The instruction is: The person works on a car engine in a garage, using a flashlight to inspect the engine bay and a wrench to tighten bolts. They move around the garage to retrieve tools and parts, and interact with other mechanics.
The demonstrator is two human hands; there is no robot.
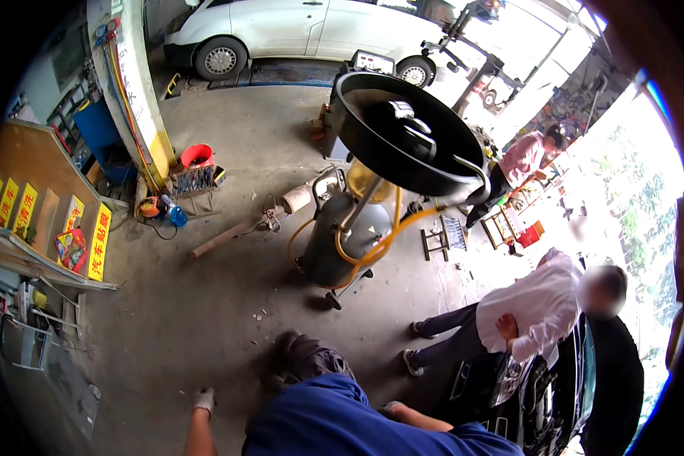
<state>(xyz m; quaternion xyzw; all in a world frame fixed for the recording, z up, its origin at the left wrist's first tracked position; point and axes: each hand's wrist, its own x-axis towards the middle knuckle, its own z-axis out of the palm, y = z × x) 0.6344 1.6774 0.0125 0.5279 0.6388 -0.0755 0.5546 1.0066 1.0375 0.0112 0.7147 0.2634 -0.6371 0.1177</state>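
Okay, left hand (pixel 204 399) and right hand (pixel 392 409) sit apart, seemingly empty (finger curl: can't tell). Oil drainer (pixel 347 232) stands ahead; wide raised pan (pixel 399 171) looks top-heavy, so a snagged hose (pixel 415 218) could tip it.

Bottom centre, the blue shirt (pixel 319 419) partly hides the right hand (pixel 391 408); the top edge cuts the white van (pixel 281 32); at right, a co-worker's head (pixel 603 292) is blurred.
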